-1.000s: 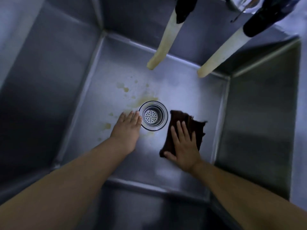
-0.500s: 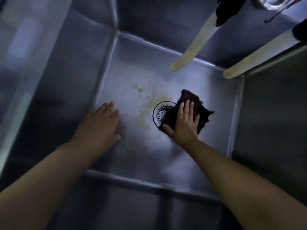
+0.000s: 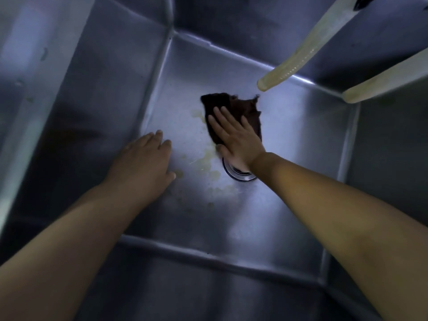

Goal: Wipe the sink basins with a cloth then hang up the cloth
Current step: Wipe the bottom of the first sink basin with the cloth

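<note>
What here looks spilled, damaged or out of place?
Yellowish stains mark the basin floor left of the drain, between the left hand and the right hand pressing the cloth. Two hoses are yellowed. Nothing looks damaged.

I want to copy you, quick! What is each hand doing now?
Left hand: open, flat on the sink basin floor, holding nothing.
Right hand: open, pressing the dark cloth down.
</note>
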`<move>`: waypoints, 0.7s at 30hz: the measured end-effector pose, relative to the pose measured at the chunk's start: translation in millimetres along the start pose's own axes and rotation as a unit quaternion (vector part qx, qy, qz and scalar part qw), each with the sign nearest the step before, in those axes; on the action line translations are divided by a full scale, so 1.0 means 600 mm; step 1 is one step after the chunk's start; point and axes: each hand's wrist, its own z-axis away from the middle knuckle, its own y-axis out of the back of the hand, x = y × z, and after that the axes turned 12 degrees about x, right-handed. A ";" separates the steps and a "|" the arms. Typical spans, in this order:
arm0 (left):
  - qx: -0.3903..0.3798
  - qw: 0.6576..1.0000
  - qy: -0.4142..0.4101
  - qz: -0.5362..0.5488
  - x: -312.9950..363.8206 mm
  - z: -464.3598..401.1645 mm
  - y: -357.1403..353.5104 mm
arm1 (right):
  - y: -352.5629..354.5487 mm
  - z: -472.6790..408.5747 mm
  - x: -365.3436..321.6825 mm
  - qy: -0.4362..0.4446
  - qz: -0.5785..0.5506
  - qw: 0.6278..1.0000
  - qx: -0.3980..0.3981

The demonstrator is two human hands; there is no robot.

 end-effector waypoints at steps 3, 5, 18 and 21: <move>-0.009 1.000 0.015 0.000 -0.003 0.001 -0.001 | -0.005 0.013 -0.041 0.061 -0.033 0.997 -0.028; -0.017 1.000 0.022 -0.001 -0.005 0.001 -0.001 | -0.009 0.038 -0.067 0.083 -0.060 0.994 -0.042; -0.007 0.999 0.034 0.003 -0.010 0.008 0.005 | -0.015 0.380 -0.091 0.100 -0.059 0.989 -0.089; -0.005 0.999 0.035 0.005 -0.006 0.005 0.007 | -0.010 0.402 -0.091 0.101 -0.057 0.988 -0.103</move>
